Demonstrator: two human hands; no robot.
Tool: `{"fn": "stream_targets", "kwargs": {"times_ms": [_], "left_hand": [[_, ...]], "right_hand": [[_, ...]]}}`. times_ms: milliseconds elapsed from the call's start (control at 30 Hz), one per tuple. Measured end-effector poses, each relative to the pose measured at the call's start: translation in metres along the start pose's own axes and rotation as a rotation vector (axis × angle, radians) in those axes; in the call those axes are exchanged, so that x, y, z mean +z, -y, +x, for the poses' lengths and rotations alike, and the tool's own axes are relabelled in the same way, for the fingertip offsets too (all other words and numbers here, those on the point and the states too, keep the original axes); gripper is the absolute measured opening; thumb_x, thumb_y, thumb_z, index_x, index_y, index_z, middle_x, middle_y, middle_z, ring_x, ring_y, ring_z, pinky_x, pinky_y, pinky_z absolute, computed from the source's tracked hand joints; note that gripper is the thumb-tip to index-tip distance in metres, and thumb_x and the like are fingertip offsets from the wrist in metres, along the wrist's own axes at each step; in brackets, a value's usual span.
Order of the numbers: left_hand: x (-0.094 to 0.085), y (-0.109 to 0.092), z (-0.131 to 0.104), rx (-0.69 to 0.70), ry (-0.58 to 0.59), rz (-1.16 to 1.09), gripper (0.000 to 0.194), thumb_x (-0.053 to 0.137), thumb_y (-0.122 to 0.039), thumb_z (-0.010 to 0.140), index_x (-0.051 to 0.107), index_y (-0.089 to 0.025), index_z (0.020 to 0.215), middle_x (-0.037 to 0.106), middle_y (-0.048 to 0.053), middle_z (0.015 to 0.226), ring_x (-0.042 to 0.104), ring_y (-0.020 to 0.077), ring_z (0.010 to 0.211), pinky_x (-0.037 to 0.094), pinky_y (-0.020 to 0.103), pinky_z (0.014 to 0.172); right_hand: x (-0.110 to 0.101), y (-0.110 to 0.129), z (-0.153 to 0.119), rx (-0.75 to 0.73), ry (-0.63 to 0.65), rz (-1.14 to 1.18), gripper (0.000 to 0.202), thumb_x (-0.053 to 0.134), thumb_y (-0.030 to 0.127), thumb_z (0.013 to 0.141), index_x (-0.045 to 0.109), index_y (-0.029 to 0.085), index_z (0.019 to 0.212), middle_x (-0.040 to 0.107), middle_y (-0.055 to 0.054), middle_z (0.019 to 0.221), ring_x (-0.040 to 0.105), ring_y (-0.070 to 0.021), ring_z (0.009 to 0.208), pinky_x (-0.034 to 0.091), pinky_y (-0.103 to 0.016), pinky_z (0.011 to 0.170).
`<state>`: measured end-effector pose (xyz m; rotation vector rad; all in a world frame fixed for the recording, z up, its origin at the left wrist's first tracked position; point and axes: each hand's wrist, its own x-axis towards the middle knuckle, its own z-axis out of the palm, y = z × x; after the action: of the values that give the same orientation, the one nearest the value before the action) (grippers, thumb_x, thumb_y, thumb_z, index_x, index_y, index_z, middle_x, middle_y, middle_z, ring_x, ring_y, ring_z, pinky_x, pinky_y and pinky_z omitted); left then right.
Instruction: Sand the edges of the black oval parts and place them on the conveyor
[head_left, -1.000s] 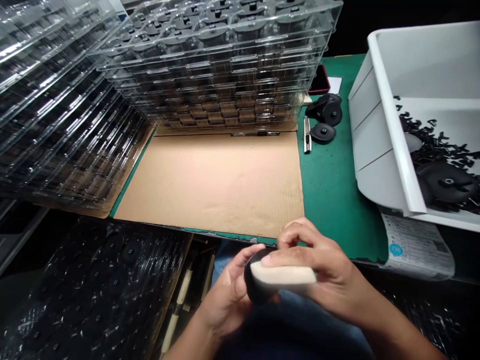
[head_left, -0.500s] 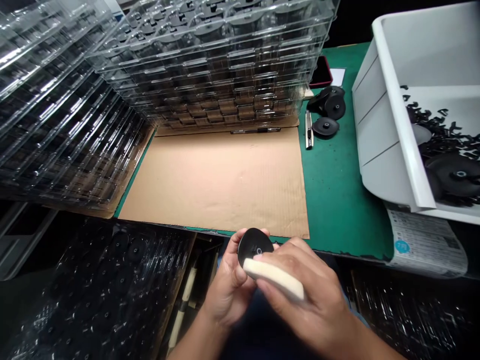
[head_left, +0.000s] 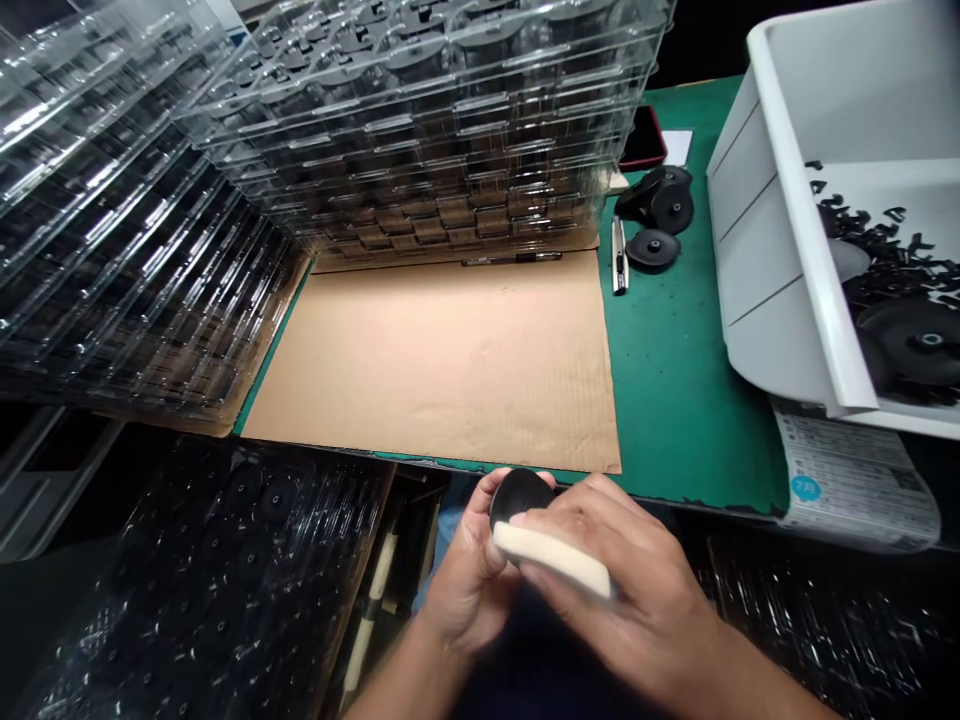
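Legibly, "7月" sticker [head_left: 805,488] rightward of fingers [head_left: 589,530]

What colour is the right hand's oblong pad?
The oblong pad is plain cream, clearest in the head view.

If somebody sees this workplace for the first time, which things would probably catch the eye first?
Probably the tall stack of clear trays at the back, with another stack on the left. Next, the white bin at the right, holding small black parts. At bottom centre, the left hand holds a black disc and the right hand a cream pad.
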<state>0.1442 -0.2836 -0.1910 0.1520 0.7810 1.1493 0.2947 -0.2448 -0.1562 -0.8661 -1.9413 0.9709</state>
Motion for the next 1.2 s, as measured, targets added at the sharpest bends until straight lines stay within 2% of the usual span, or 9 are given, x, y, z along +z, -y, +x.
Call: {"fn": "stream_targets", "kwargs": {"times_ms": [100, 233, 400, 600, 667, 800, 867, 1033, 1200], "left_hand": [[0.003, -0.001, -0.002, 0.002, -0.022, 0.018, 0.066, 0.087, -0.040, 0.060, 0.060, -0.029, 0.119, 0.066, 0.004, 0.118, 0.062, 0.0202, 0.103, 0.045, 0.029, 0.092], [0.010, -0.003, -0.001, -0.025, -0.008, -0.017, 0.056, 0.088, -0.032, 0.062, 0.064, -0.029, 0.113, 0.069, 0.001, 0.108, 0.063, 0.0148, 0.097, 0.046, 0.023, 0.087], [0.003, 0.002, 0.000, -0.021, -0.013, -0.002, 0.060, 0.088, -0.033, 0.061, 0.062, -0.028, 0.115, 0.069, 0.000, 0.099, 0.063, 0.0160, 0.092, 0.046, 0.024, 0.086], [-0.002, 0.004, -0.001, -0.043, -0.054, 0.014, 0.072, 0.088, -0.044, 0.057, 0.059, -0.025, 0.119, 0.068, 0.006, 0.108, 0.063, 0.0232, 0.100, 0.047, 0.032, 0.090], [0.002, 0.002, -0.001, -0.037, -0.055, 0.014, 0.070, 0.089, -0.042, 0.056, 0.060, -0.025, 0.118, 0.068, 0.005, 0.110, 0.062, 0.0212, 0.104, 0.046, 0.029, 0.092], [0.008, 0.001, -0.002, -0.052, -0.062, 0.038, 0.062, 0.089, -0.039, 0.057, 0.064, -0.029, 0.112, 0.069, -0.001, 0.105, 0.063, 0.0151, 0.098, 0.045, 0.023, 0.089], [0.006, 0.001, -0.001, -0.048, -0.058, 0.031, 0.063, 0.089, -0.042, 0.057, 0.063, -0.029, 0.113, 0.069, 0.000, 0.105, 0.063, 0.0175, 0.098, 0.045, 0.026, 0.090], [-0.002, 0.002, 0.002, -0.049, -0.045, 0.022, 0.080, 0.089, -0.045, 0.054, 0.054, -0.028, 0.124, 0.061, 0.009, 0.127, 0.060, 0.0304, 0.113, 0.043, 0.041, 0.099], [-0.002, 0.006, 0.002, -0.065, -0.020, 0.026, 0.073, 0.086, -0.048, 0.059, 0.054, -0.028, 0.121, 0.061, 0.010, 0.128, 0.059, 0.0345, 0.117, 0.043, 0.047, 0.099]], "right_hand": [[-0.003, -0.001, 0.000, -0.005, -0.045, -0.010, 0.021, 0.064, 0.016, 0.088, 0.064, 0.020, 0.109, 0.068, -0.003, 0.088, 0.059, -0.0156, 0.078, 0.049, -0.032, 0.071], [0.000, 0.001, 0.009, -0.035, -0.130, 0.005, 0.025, 0.064, 0.016, 0.088, 0.064, 0.018, 0.112, 0.069, -0.005, 0.092, 0.060, -0.0155, 0.081, 0.050, -0.031, 0.072], [0.004, 0.002, 0.003, 0.000, -0.024, 0.005, 0.021, 0.063, 0.019, 0.089, 0.064, 0.020, 0.110, 0.066, -0.003, 0.085, 0.058, -0.0157, 0.077, 0.047, -0.033, 0.071], [-0.002, 0.002, -0.006, 0.053, 0.015, 0.000, 0.018, 0.061, 0.019, 0.090, 0.064, 0.022, 0.108, 0.065, -0.003, 0.086, 0.057, -0.0157, 0.078, 0.046, -0.033, 0.072], [-0.003, 0.001, -0.003, 0.032, -0.011, -0.024, 0.019, 0.063, 0.018, 0.089, 0.064, 0.021, 0.108, 0.066, -0.003, 0.086, 0.058, -0.0159, 0.078, 0.046, -0.033, 0.072], [-0.001, 0.001, 0.003, -0.004, -0.113, -0.045, 0.024, 0.064, 0.017, 0.088, 0.063, 0.018, 0.112, 0.066, -0.005, 0.089, 0.059, -0.0169, 0.081, 0.047, -0.033, 0.073], [0.000, 0.001, 0.000, 0.010, -0.079, -0.043, 0.024, 0.064, 0.018, 0.088, 0.063, 0.019, 0.112, 0.066, -0.004, 0.088, 0.058, -0.0165, 0.080, 0.046, -0.033, 0.072], [-0.003, 0.000, -0.017, 0.062, 0.027, -0.048, 0.024, 0.060, 0.019, 0.091, 0.062, 0.022, 0.114, 0.063, -0.003, 0.085, 0.055, -0.0169, 0.076, 0.041, -0.033, 0.069], [-0.013, -0.001, -0.024, 0.035, 0.083, -0.112, 0.026, 0.059, 0.016, 0.090, 0.059, 0.023, 0.115, 0.062, -0.004, 0.085, 0.053, -0.0170, 0.076, 0.038, -0.033, 0.068]]}}
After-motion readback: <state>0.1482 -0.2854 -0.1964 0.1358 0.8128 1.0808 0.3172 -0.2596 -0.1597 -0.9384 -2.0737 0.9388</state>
